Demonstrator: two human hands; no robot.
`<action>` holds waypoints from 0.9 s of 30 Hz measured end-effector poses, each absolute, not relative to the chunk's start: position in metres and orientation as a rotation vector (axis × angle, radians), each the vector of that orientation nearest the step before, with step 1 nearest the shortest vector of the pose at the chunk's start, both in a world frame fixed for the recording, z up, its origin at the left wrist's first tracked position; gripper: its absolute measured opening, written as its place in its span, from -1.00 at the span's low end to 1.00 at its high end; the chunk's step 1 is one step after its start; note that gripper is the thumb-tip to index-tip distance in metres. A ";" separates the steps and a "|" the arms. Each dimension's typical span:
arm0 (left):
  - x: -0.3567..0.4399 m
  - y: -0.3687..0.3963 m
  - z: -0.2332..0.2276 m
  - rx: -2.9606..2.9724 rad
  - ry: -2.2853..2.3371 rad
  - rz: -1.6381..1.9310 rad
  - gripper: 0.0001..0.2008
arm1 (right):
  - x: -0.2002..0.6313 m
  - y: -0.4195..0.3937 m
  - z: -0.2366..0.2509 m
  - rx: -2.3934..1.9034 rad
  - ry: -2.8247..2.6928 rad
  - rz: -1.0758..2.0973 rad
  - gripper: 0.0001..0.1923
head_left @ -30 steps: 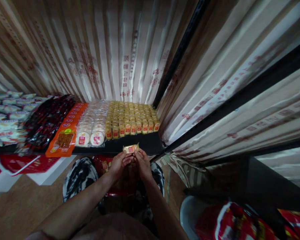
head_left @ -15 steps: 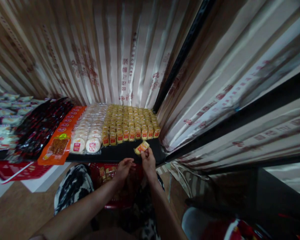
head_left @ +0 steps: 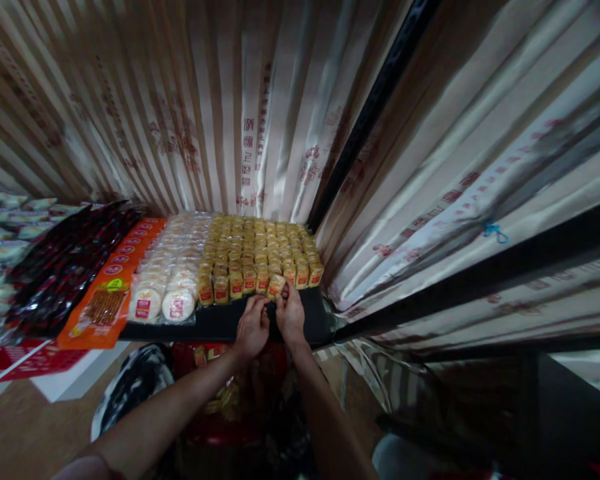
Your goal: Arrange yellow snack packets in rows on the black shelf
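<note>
Packets [head_left: 257, 243] on shelf [head_left: 215, 325], curtain [head_left: 220, 133] behind

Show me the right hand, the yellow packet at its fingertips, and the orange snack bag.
Right hand [head_left: 291, 316]: head view, on the back of the hand.
Yellow packet [head_left: 275, 285]: head view, on its printed front face.
Orange snack bag [head_left: 114, 285]: head view, on its yellow-green label.

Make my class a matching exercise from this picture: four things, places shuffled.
1. Flat orange plastic packet
2. Round white clear-wrapped snacks
3. Small blue cord loop
4. Tilted yellow wrapped packet

A. Against the pale pleated curtain
B. Between orange packet and rows of small yellow packets
C. In the grip of the right hand
D. Between shiny dark packets and white snacks

Pairs: 1-D, 2-B, 3-A, 4-C
</note>
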State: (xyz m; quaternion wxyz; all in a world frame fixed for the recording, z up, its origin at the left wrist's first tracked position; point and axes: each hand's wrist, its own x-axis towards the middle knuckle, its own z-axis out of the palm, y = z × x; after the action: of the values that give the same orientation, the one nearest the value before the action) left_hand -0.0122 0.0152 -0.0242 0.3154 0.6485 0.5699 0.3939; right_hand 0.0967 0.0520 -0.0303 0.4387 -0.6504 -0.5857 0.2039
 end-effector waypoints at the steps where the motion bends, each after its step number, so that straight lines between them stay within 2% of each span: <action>1: -0.012 0.017 -0.023 1.724 1.510 1.021 -0.57 | 0.096 0.053 -0.031 -1.613 -1.446 0.518 -0.54; 7: -0.014 0.031 -0.032 1.878 1.560 0.950 -0.50 | 0.091 0.055 -0.037 -1.577 -1.318 0.556 -0.69; 13: -0.017 0.035 -0.051 2.024 1.470 0.997 -0.41 | 0.090 0.050 -0.040 -1.579 -1.328 0.451 -0.86; 27: -0.017 0.033 -0.054 2.137 1.469 0.956 -0.48 | 0.096 0.049 -0.054 -1.489 -1.527 0.162 -0.69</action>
State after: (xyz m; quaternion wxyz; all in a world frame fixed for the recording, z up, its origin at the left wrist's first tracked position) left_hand -0.0170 0.0331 -0.0539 0.1877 0.7595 0.5219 0.3399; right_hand 0.0961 0.0495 -0.0543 0.4805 -0.6105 -0.6261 0.0663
